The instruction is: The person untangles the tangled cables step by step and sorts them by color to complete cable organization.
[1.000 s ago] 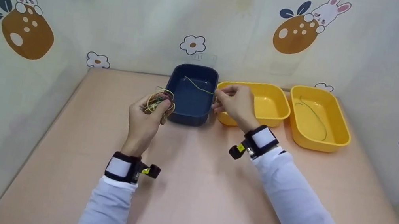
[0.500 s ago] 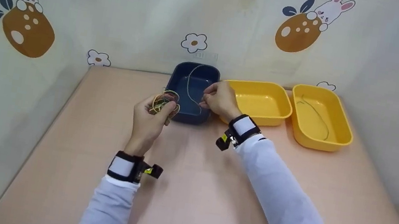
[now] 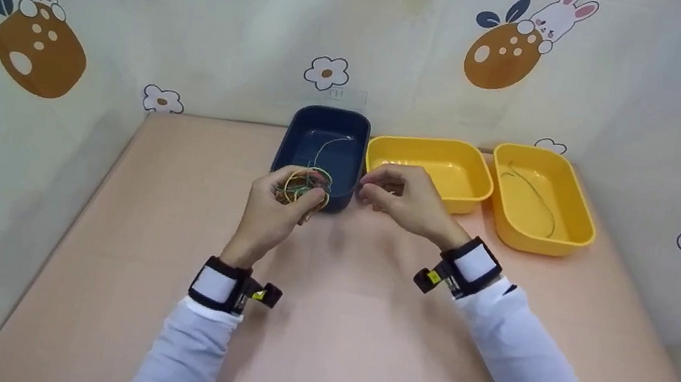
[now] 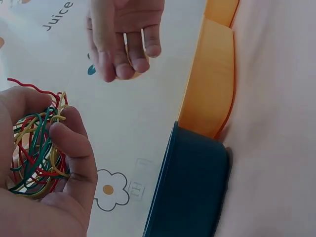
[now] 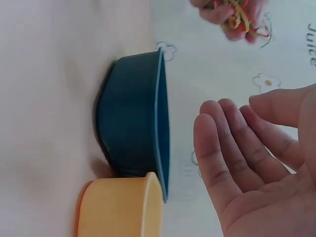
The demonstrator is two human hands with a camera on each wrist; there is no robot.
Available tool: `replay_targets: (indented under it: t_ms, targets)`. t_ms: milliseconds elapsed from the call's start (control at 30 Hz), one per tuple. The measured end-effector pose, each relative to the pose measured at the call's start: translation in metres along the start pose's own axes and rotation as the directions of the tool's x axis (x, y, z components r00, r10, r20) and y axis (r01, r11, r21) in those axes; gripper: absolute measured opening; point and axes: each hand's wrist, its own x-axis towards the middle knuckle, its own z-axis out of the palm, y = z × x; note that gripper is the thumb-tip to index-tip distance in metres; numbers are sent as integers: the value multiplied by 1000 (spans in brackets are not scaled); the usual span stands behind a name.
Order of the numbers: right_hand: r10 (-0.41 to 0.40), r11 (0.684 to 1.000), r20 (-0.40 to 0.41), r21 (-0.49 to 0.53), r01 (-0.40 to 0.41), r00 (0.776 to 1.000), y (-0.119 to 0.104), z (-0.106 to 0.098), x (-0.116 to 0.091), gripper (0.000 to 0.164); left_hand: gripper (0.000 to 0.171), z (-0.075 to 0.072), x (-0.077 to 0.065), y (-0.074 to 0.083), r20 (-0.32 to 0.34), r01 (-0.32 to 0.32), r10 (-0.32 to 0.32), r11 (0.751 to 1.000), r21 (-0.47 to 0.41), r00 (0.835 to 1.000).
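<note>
In the head view, my left hand (image 3: 272, 211) grips a tangled bundle of thin cords (image 3: 301, 186) in front of the dark blue bin (image 3: 342, 203). Red, green and yellow strands of the cord bundle (image 4: 37, 148) show between thumb and fingers in the left wrist view. A thin pale cord (image 3: 321, 147) appears over the blue bin's inside; whether it joins the bundle I cannot tell. To the right of the bundle, my right hand (image 3: 410, 201) hovers by the middle yellow bin (image 3: 448, 203). Its slightly bent fingers (image 5: 207, 133) hold nothing, and the thumb stands apart.
A second yellow bin (image 3: 567, 249) stands at the right with a thin greenish cord (image 3: 535, 193) lying in it. The bins line the back of the pink-covered table (image 3: 344, 342). Behind them rises a patterned wall cover (image 3: 256, 34).
My right hand pinched a cord and brought it over the blue bin, then let go and drew back right. My left hand moved right with the bundle, in front of the blue bin.
</note>
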Motion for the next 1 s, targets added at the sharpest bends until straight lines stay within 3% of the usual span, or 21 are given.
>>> replay_targets:
  t_ms: [233,400,600,867,1000]
  targets:
    - [-86,990,-82,101,94,993,-6,-4,-28,21,30,19,6,13,165,-88,69,990,113,984]
    - [-86,985,-128,138,104,988,-7,-2,-40,19,30,31,6,19,213,-121,85,979,161,973]
    - [-104,979,-107,165,121,989,-5,3,-44,13,33,39,4,20,268,-150,99,972,180,958]
    - [-138,972,-137,171,161,981,-3,0,-47,13,25,37,4,18,285,-94,71,993,70,956]
    - [-121,962,-158,223,155,980,-1,-4,-50,13,24,36,4,16,274,-78,65,996,40,960]
